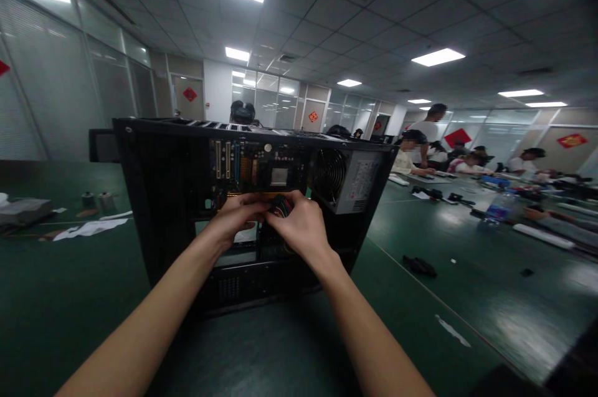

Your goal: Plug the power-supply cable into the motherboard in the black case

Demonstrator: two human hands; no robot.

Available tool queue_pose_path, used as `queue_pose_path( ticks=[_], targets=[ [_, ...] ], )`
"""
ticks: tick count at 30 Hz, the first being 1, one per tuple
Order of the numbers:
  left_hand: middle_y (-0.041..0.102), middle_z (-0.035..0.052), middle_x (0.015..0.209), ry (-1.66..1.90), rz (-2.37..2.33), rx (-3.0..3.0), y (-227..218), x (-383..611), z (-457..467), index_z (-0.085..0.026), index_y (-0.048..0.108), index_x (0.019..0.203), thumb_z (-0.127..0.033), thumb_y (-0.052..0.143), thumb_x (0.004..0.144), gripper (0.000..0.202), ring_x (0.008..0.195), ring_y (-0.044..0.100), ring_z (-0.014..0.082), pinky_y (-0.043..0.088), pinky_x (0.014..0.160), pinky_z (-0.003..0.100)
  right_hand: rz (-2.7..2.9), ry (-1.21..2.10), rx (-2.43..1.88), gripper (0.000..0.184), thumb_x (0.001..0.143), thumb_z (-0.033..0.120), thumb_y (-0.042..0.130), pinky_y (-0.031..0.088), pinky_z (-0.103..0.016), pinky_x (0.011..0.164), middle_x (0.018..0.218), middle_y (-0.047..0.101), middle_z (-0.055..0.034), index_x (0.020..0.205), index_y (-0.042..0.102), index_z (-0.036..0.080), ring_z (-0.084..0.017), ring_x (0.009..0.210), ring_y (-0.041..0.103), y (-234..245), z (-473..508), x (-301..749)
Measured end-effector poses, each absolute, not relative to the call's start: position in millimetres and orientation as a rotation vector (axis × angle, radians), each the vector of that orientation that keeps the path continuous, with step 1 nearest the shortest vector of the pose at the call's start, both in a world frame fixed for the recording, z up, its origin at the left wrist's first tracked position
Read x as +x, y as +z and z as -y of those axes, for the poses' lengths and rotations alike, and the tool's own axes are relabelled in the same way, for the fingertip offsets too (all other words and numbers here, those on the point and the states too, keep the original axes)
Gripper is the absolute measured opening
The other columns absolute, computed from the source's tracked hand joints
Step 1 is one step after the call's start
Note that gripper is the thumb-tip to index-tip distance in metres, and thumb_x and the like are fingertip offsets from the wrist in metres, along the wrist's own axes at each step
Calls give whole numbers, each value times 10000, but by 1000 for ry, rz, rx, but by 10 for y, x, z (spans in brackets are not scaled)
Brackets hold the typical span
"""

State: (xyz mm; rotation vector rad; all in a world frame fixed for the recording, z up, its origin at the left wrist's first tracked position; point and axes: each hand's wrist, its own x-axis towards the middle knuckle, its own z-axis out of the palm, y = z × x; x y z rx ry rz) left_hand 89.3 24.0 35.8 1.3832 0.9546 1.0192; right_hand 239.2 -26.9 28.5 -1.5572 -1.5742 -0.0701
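Left of the black computer case [163,197], the green worktop [392,334] carries white paper [88,229], two small metal cylinders [106,200] and a grey box [25,213]. To its right lie a crumpled black item [419,266] and a white strip [453,330], with a clear plastic bottle [499,207] farther off. The case hides much of the worktop beyond; the hands cover the lower motherboard [262,163]. The power supply [359,182] fills the upper right corner.

At the case's open side, just below the processor socket [279,177], the right hand's [303,222] fingers pinch a dark cable bundle [281,205] with reddish and greenish touches. The left hand's [238,215] fingers, bent close together, reach the bundle; whether they grip it, I cannot tell.
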Motion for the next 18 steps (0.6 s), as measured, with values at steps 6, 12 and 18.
queue_pose_path(
  ticks=[6,12,18],
  targets=[
    [681,-5,762,1139,-920,1136,300,893,-301,-163,731,905,-317,825,479,463,638,561,95,323,605,231,1544,-311,-1683,413,881,470,640,510,-335,767,1075,744,-100,1183,636,188,-285,975,722,240,286,2161],
    [707,-5,793,1131,-986,1240,299,848,-341,-188,761,916,-327,838,486,459,712,590,117,349,669,254,1512,-290,-1707,403,900,470,636,502,-322,755,1093,735,-72,1215,621,219,-268,959,721,163,284,2101],
    [731,19,793,1173,-1014,1331,281,888,-344,-191,757,896,-356,818,521,414,755,625,172,372,691,289,1512,-273,-1742,394,907,487,624,503,-321,777,1114,735,-72,1204,635,228,-265,995,712,184,338,2124]
  ],
)
